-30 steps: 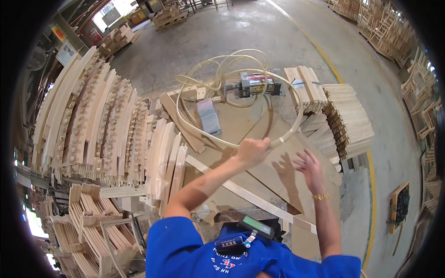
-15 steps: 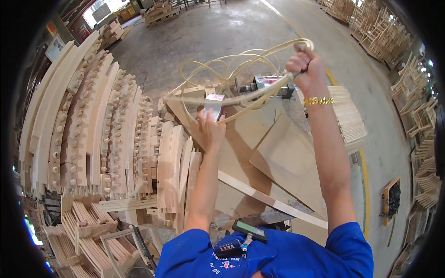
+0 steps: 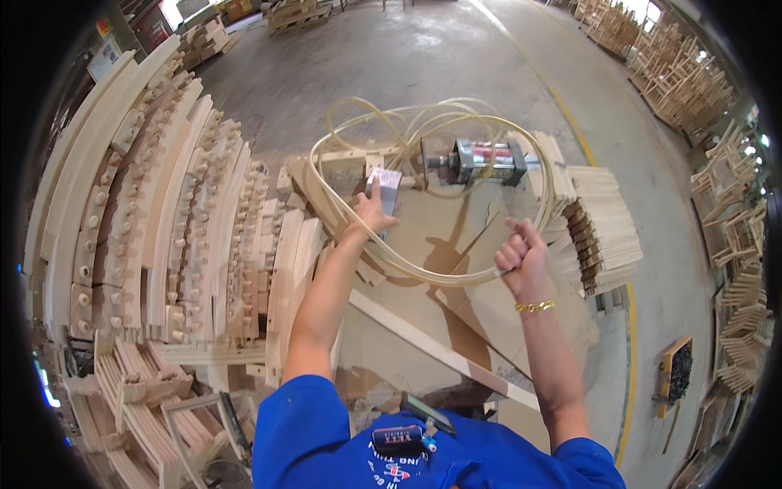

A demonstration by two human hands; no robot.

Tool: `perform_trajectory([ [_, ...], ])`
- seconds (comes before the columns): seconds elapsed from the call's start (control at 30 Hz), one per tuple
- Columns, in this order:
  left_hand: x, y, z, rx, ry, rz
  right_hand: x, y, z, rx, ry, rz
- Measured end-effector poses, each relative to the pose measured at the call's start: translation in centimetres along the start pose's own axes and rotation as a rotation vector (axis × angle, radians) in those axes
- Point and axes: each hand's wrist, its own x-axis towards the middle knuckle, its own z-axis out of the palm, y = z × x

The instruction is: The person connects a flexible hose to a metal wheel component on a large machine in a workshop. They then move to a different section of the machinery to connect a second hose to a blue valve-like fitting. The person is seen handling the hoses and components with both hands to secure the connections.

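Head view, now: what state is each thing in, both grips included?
Left grip: open, fingers extended over the block, apparently touching it
Right grip: fingers partly curled beside the hose; hold unclear
Hose: in loose, overlapping loops
Rectangular block: partly covered by the left grip
Metal cylinder: lying on its side
Long wooden strip: lying diagonally
Wooden pieces at right: stacked
Bracelet: worn, right wrist

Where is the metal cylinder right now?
In the head view, the metal cylinder lies right of centre, beyond the right hand, with pale hose looping across it and wooden strips to its right.
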Motion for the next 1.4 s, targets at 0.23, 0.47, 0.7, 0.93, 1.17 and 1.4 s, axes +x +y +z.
perform_trajectory([
  [0.23,-3.7,-0.3,-3.2,-0.115,0.055,0.184,-3.7,6.5,-0.9,0.463,-0.178,0.126],
  [0.47,-11.3,-3.0,-2.3,-0.213,0.564,0.22,4.0,-7.4,6.0,0.632,-0.351,-0.197],
  [0.7,-0.4,4.1,1.9,-0.03,0.217,-0.265,10.2,-6.5,19.0,-0.02,-0.251,-0.278],
  [0.93,-1.1,0.4,-3.1,-0.364,0.247,-0.117,9.3,-8.1,9.5,-1.486,-0.475,-0.527],
  [1.17,-19.1,-0.6,-6.6,-0.21,0.228,0.289,5.2,0.8,8.2,-1.654,-1.128,-1.078],
  [1.4,-29.3,-2.5,-8.9,-0.004,0.306,0.524,2.4,8.7,11.4,-1.453,-1.786,-0.429],
])
